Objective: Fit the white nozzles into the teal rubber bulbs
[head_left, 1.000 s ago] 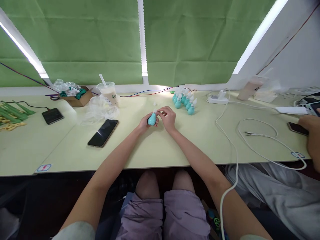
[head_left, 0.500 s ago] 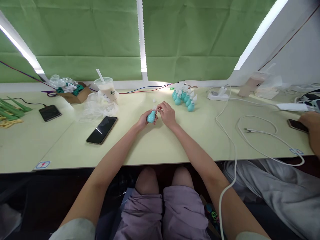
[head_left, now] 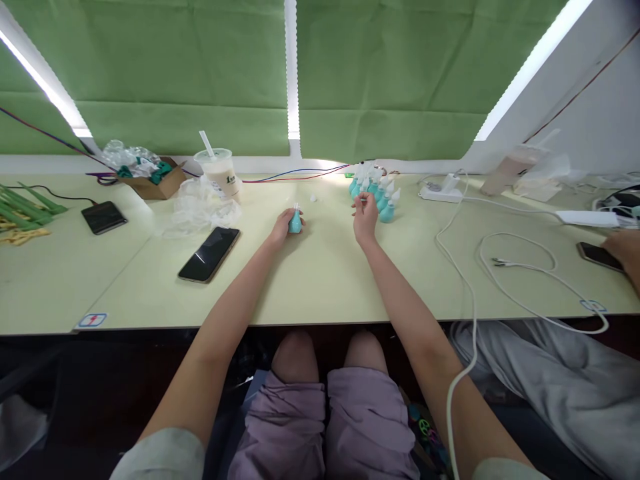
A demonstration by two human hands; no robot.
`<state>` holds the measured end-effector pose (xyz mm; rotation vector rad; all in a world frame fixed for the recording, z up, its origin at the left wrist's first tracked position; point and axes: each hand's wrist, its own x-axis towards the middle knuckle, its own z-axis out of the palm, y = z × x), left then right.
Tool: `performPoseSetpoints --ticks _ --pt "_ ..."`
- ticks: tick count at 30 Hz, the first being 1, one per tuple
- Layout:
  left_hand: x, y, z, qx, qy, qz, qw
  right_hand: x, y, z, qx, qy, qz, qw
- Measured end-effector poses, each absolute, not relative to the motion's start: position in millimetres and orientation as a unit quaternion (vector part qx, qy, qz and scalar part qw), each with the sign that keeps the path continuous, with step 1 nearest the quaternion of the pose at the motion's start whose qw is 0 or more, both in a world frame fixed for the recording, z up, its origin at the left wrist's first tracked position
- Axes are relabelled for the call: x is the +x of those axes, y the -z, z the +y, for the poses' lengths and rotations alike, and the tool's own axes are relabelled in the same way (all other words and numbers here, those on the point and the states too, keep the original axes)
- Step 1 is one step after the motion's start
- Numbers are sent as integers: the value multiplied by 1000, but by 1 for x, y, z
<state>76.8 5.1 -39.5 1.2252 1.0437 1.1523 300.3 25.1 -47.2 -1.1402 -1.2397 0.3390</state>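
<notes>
My left hand (head_left: pixel 283 225) is wrapped round a teal nasal aspirator bulb (head_left: pixel 295 224), held upright just over the table, with a clear narrow neck at its top. Further right, my right hand (head_left: pixel 367 220) has its fingertips pinched together in front of the grouped teal aspirators (head_left: pixel 387 212). Whatever is in that pinch is too small to make out. Those aspirators stand close together, several with pale pointed tips, and my fingers hide part of the group. A small white tip (head_left: pixel 313 197) lies on the table between my hands.
Left of my arms are a black phone (head_left: pixel 209 255), a plastic bag (head_left: pixel 200 212), a drink cup (head_left: pixel 220 175) and a cardboard box (head_left: pixel 159 185). On the right, a white cable (head_left: pixel 463 273) crosses the table from a power strip (head_left: pixel 440 193). Another person's hand (head_left: pixel 625 247) holds a phone.
My right hand has left the aspirator bulb and moved right, to the grouped aspirators. My left hand has shifted slightly left, still holding its bulb, which now stands more upright.
</notes>
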Motion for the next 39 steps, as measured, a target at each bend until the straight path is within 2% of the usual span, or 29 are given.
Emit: performPoseSetpoints --ticks 6,12,16,21,34,39 --pt "59 42 21 500 -544 472 481 288 59 40 -554 -211 -591 547" --pt "51 47 30 508 -554 475 457 278 51 83 -641 -63 -663 380" --pt "50 52 33 528 -546 480 438 272 50 113 -685 -45 -656 314" --pt "50 57 38 542 -523 497 431 269 63 135 -714 -86 -618 316" --pt "57 50 24 570 -507 525 379 278 69 133 -674 -163 -583 425" --pt "69 38 42 536 -531 571 323 278 70 134 -651 -173 -614 412"
